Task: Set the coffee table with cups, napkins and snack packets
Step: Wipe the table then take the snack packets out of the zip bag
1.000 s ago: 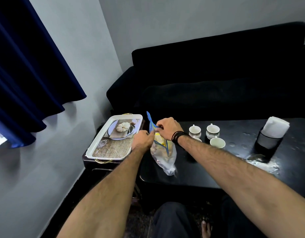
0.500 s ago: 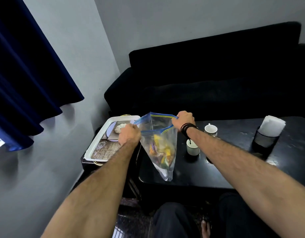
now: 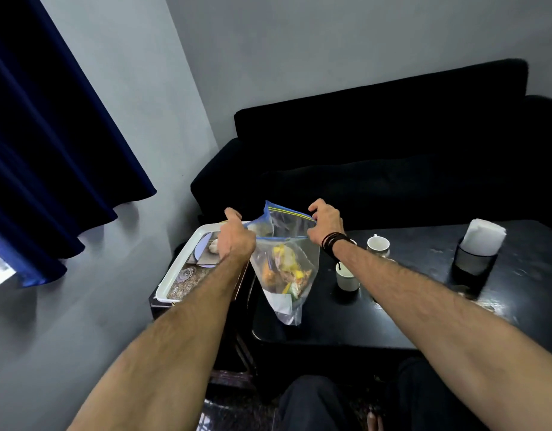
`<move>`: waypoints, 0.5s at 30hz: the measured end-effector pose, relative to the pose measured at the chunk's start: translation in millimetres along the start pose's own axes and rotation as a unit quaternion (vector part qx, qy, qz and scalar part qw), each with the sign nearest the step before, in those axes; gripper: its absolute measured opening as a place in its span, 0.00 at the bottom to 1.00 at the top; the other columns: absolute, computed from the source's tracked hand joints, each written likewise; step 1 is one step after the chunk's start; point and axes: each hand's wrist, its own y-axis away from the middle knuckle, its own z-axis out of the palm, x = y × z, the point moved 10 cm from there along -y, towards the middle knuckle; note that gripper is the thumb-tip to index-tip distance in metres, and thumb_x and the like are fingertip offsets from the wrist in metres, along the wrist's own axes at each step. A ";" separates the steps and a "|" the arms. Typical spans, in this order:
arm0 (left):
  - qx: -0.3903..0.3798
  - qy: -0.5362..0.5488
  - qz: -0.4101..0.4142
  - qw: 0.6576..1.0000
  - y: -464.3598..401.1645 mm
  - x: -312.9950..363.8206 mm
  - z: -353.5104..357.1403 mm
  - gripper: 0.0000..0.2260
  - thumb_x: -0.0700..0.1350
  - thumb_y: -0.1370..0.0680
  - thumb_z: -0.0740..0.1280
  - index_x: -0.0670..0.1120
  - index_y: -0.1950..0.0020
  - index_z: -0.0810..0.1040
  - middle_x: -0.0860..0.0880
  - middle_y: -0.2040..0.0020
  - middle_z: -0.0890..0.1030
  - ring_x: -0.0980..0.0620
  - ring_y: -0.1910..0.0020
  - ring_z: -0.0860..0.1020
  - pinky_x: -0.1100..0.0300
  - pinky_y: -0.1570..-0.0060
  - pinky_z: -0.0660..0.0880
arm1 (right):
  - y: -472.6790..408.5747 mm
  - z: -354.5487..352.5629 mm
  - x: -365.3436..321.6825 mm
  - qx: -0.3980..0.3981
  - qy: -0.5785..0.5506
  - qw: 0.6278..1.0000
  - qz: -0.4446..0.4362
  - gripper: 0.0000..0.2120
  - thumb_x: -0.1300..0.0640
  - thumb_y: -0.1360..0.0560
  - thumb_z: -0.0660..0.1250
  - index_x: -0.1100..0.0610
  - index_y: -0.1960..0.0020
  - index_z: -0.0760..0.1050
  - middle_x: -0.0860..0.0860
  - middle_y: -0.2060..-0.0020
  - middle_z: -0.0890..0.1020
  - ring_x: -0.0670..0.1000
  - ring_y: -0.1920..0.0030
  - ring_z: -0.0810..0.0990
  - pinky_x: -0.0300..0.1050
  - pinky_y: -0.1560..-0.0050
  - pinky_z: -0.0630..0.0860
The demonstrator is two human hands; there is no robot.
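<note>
A person's left hand (image 3: pixel 236 241) and right hand (image 3: pixel 326 223) grip opposite ends of the blue-edged mouth of a clear bag (image 3: pixel 284 259), pulling it open above the near left corner of a black table (image 3: pixel 424 306). Each hand is clamped on the bag's rim, the left at the end nearest the tray (image 3: pixel 187 256), the right at the end nearest the cups. The bag hangs between and below the hands, its lower tip just over the table edge. Inside it lie yellow and orange snack packets (image 3: pixel 287 269), bunched in the lower half. A dark band (image 3: pixel 332 242) circles the right wrist. Two white cups stand on the table just right of the bag: one (image 3: pixel 347 276) partly hidden under the right forearm, another (image 3: pixel 378 245) farther back. A napkin holder (image 3: pixel 478 247) with white napkins stands well apart, toward the table's right side. The white tray sits on a low stand left of the table, beneath the left forearm. A black sofa (image 3: pixel 393 150) runs behind.
</note>
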 end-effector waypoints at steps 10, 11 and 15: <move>-0.170 0.051 -0.018 0.984 18.1 -32.0 73.0 0.15 0.38 0.27 0.64 0.41 0.40 0.69 0.37 0.53 0.82 0.44 0.67 0.83 0.55 0.68 0.81 | 17.9 18.2 4.4 -0.050 0.181 0.976 -0.111 0.21 0.64 0.35 0.72 0.54 0.44 0.72 0.53 0.46 0.73 0.56 0.43 0.74 0.48 0.50 0.75; -0.191 0.070 -0.032 0.979 22.7 -38.0 80.7 0.15 0.37 0.27 0.65 0.41 0.40 0.69 0.38 0.53 0.81 0.46 0.71 0.82 0.56 0.70 0.81 | 20.7 22.9 -0.8 -0.058 0.163 0.976 -0.136 0.17 0.65 0.34 0.70 0.53 0.47 0.74 0.52 0.48 0.75 0.55 0.45 0.75 0.47 0.50 0.76; -0.275 0.145 -0.053 0.949 33.3 -41.4 99.2 0.22 0.35 0.28 0.71 0.44 0.38 0.68 0.39 0.59 0.83 0.45 0.72 0.81 0.48 0.58 0.81 | 26.4 64.5 -4.0 -0.211 0.182 0.953 -0.118 0.09 0.61 0.31 0.66 0.57 0.53 0.82 0.53 0.54 0.84 0.54 0.50 0.83 0.45 0.50 0.80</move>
